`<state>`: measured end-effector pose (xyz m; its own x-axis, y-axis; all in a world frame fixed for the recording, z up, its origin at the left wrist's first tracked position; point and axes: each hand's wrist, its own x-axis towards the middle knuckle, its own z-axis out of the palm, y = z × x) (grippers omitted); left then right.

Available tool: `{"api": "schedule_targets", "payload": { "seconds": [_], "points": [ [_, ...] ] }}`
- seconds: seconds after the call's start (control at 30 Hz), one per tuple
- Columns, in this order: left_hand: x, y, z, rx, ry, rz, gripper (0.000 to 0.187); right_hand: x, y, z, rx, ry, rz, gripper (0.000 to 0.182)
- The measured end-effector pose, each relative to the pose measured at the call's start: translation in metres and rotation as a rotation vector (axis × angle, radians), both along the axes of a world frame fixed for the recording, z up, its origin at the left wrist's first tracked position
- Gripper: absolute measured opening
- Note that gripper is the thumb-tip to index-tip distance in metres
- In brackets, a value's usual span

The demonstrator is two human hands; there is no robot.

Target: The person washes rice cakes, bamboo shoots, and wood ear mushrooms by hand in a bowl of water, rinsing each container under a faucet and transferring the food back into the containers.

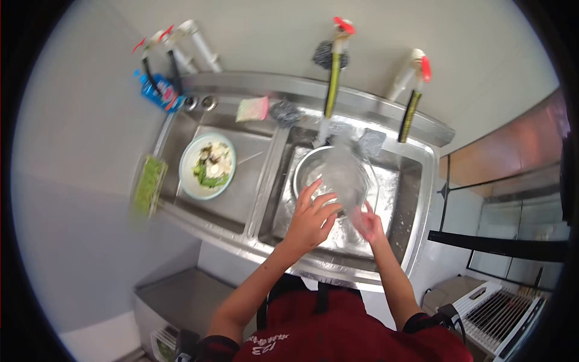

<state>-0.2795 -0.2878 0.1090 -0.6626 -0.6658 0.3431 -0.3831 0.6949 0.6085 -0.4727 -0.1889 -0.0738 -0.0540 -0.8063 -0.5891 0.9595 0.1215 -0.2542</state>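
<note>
While both hands meet over the right sink basin (pixel 405 199) at centre frame, left hand (pixel 312 218) spread open on a clear bowl (pixel 345 176), right hand (pixel 368 224) blurred, grip unclear, metal bowl (pixel 303 172) beneath, plate of food scraps (pixel 207 165) in left basin (pixel 250 172), room around it.

Bright, even daylight; glare on the steel sink (pixel 416 199). Strong fisheye bending with black corners. Motion blur smears the right hand (pixel 367 224) and the bowl (pixel 338 175) just beyond it.
</note>
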Motion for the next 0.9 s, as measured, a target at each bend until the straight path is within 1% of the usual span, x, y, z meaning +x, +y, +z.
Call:
{"api": "schedule_targets", "payload": {
  "seconds": [0.03,0.1,0.13,0.17,0.23,0.27,0.3,0.33,0.37,0.4,0.43,0.47,0.5,0.53,0.57,0.6,0.63,0.67,0.7,0.73,0.77,0.8,0.83,0.87,0.9],
  "points": [
    [0.016,0.007,0.000,0.007,-0.006,0.038,0.022,0.016,0.018,-0.009,-0.079,-0.181,-0.027,0.059],
    [0.051,0.025,-0.009,0.184,0.143,0.240,0.021,0.043,0.056,-0.051,-0.183,-0.701,0.057,0.056],
    [0.068,0.035,-0.018,0.254,0.207,0.333,0.020,0.062,0.060,-0.029,-0.189,-0.745,0.093,0.054],
    [0.085,0.044,-0.029,0.398,0.218,0.376,0.030,0.073,0.060,-0.028,-0.177,-0.741,0.112,0.054],
    [0.109,0.063,-0.050,0.829,0.540,0.437,0.047,0.096,0.057,-0.017,-0.113,-0.273,0.327,0.053],
    [0.121,0.069,-0.057,0.832,0.557,0.443,0.047,0.110,0.052,-0.008,-0.101,-0.083,0.379,0.055],
    [0.136,0.075,-0.060,1.008,0.858,0.491,0.052,0.129,0.043,0.015,-0.091,-0.074,0.386,0.055],
    [0.152,0.080,-0.066,1.173,1.164,0.528,0.058,0.149,0.031,0.038,0.035,0.201,0.435,0.055],
    [0.177,0.082,-0.081,1.204,1.319,0.535,0.060,0.169,0.024,0.049,0.161,0.479,0.476,0.055],
    [0.192,0.084,-0.085,1.105,1.243,0.707,0.058,0.185,0.026,0.039,0.107,0.557,0.464,0.054],
    [0.213,0.088,-0.120,0.976,1.086,0.891,0.057,0.198,0.031,0.023,0.056,0.635,0.449,0.054],
    [0.235,0.093,-0.160,0.844,0.916,1.052,0.056,0.210,0.034,0.013,-0.028,0.888,0.543,0.058],
    [0.256,0.095,-0.174,0.764,0.568,1.165,0.056,0.214,0.041,-0.019,-0.101,1.418,0.651,0.061],
    [0.271,0.094,-0.184,0.661,0.220,1.243,0.055,0.219,0.043,-0.016,-0.156,1.638,0.640,0.060],
    [0.277,0.092,-0.193,0.678,0.221,1.222,0.055,0.220,0.043,-0.007,-0.217,1.854,0.634,0.059],
    [0.281,0.089,-0.200,0.764,0.264,1.258,0.055,0.217,0.036,0.018,-0.059,1.536,0.830,0.051],
    [0.284,0.087,-0.206,0.844,0.305,1.297,0.056,0.208,0.031,0.017,-0.044,1.539,0.825,0.051],
    [0.287,0.089,-0.211,0.849,0.303,1.287,0.056,0.193,0.026,0.014,-0.096,1.568,0.706,0.049],
    [0.289,0.095,-0.214,0.788,0.343,1.367,0.053,0.174,0.017,0.011,-0.152,1.594,0.587,0.047],
    [0.287,0.097,-0.216,0.724,0.380,1.448,0.050,0.143,-0.002,-0.004,-0.174,1.783,0.529,0.048],
    [0.275,0.097,-0.182,0.590,0.408,1.486,0.047,0.106,-0.025,-0.030,-0.193,1.964,0.468,0.048],
    [0.254,0.098,-0.130,0.455,0.432,1.523,0.045,0.070,-0.049,-0.068,0.023,2.089,0.486,0.048],
    [0.232,0.100,-0.092,0.338,0.444,1.474,0.040,0.037,-0.075,-0.100,0.248,2.150,0.538,0.053],
    [0.210,0.102,-0.071,0.226,0.450,1.420,0.035,0.014,-0.099,-0.132,0.281,2.126,0.473,0.055],
    [0.196,0.115,-0.075,0.320,0.481,1.237,0.031,-0.004,-0.117,-0.159,0.312,2.105,0.421,0.057]
  ]
}}
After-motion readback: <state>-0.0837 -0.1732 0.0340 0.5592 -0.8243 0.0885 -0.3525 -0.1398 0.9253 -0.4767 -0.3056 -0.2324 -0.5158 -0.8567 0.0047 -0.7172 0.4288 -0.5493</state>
